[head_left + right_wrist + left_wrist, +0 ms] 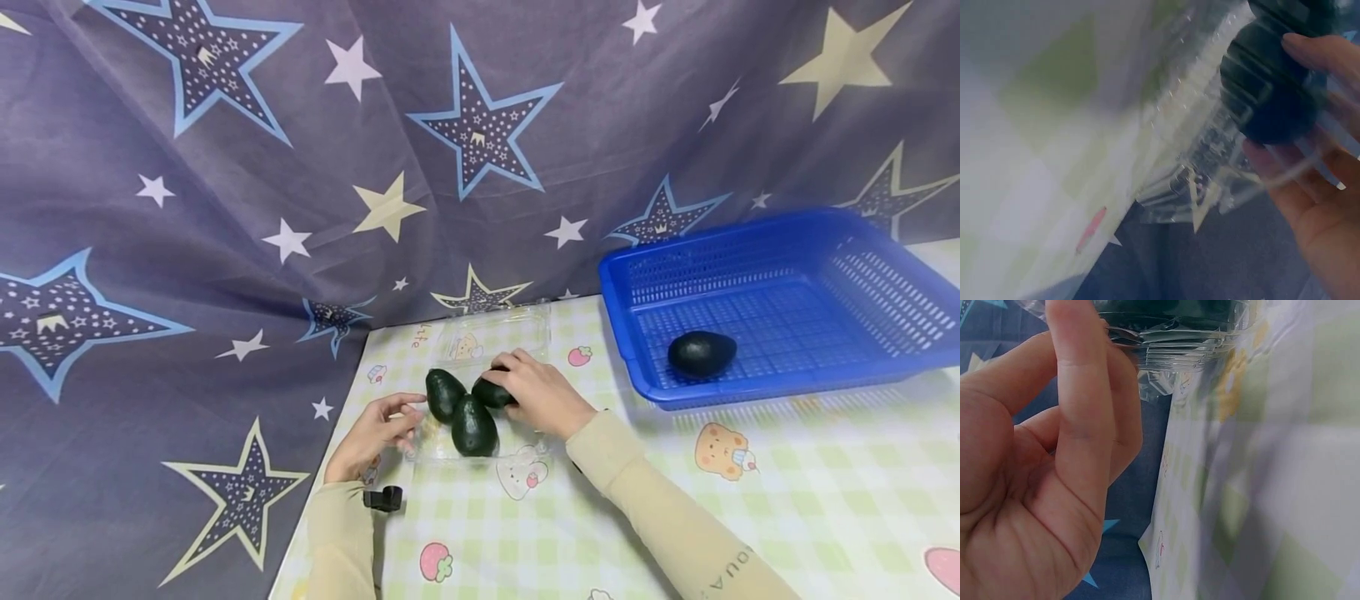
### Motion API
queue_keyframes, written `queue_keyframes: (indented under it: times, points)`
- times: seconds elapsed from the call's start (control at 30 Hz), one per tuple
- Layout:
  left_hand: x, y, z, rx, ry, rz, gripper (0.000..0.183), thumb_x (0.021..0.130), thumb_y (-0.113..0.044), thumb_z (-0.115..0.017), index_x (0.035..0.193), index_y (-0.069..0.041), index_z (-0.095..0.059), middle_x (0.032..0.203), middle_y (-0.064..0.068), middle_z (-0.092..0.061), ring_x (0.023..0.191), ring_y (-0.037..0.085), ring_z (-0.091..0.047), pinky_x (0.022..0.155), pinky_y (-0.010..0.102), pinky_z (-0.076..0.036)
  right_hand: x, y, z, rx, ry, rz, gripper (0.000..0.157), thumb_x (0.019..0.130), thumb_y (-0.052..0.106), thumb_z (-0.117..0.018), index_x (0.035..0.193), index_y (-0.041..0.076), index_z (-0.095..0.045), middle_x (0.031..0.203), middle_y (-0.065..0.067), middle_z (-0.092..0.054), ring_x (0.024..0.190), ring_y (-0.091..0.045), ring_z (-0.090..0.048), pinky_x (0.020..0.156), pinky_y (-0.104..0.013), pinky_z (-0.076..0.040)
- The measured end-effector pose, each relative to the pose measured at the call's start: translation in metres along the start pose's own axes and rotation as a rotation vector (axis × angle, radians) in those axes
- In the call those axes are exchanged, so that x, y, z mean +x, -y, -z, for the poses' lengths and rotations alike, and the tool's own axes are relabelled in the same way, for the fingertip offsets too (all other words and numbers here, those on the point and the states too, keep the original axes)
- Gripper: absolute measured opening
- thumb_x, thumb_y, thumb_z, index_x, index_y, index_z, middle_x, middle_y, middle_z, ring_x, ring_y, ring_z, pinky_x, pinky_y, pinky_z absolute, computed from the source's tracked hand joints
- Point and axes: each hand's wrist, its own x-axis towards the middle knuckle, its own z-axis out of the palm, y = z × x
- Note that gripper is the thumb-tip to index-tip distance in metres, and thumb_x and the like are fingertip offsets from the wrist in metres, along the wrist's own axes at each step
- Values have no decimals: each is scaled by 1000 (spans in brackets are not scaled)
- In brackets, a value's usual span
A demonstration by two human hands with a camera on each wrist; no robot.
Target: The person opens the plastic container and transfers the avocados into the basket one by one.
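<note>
A clear plastic clamshell container lies on the table with its lid folded back toward the curtain. Three dark green avocados are grouped in it: one at the left, one in front and one at the right. My right hand grips the right avocado from above, fingers and thumb round it, also visible in the right wrist view. At the container's left side, my left hand holds the edge, fingers bent close to the plastic wall.
To the right stands a blue plastic basket with one avocado inside. A checked tablecloth with cartoon prints covers the table. Behind and left hangs a star-patterned curtain. A black strap device sits at the left wrist.
</note>
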Motion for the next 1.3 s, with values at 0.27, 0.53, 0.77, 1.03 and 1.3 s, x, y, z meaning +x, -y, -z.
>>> queue_keyframes:
  times: [0.27,0.53,0.77,1.03,1.3]
  points:
    - [1,6,3,6,2,-9,46,99,-14,-63,140,4,-50,99,22,-56,66,11,-63,60,31,-63,-5,1,19,5,-36,4,53,78,12,-84,129,13,-67,126,-7,-61,118,-25,-56,85,-40,-60]
    - [2,2,4,23,-2,-8,47,99,-11,-63,139,7,-49,97,16,-57,66,10,-62,59,29,-62,-14,1,40,16,-63,-12,53,81,15,-83,131,15,-66,129,-5,-60,122,-24,-54,91,-41,-58]
    - [0,1,1,10,5,-2,50,99,-12,-63,141,9,-45,100,23,-56,65,9,-63,60,29,-63,-26,-5,59,11,-130,-47,53,81,16,-81,132,14,-65,129,-5,-60,118,-23,-55,78,-43,-61]
    - [1,2,1,17,3,-2,51,99,-13,-63,141,8,-46,97,12,-57,67,9,-62,60,28,-63,-43,-14,84,1,-197,-92,53,81,18,-82,131,12,-66,129,-10,-61,119,-28,-56,88,-47,-59]
    - [2,4,2,-4,8,2,52,99,-12,-63,142,10,-44,102,26,-54,62,11,-64,60,30,-63,-59,-28,103,5,-236,-122,54,82,18,-81,132,8,-64,131,-13,-58,118,-31,-54,98,-51,-53]
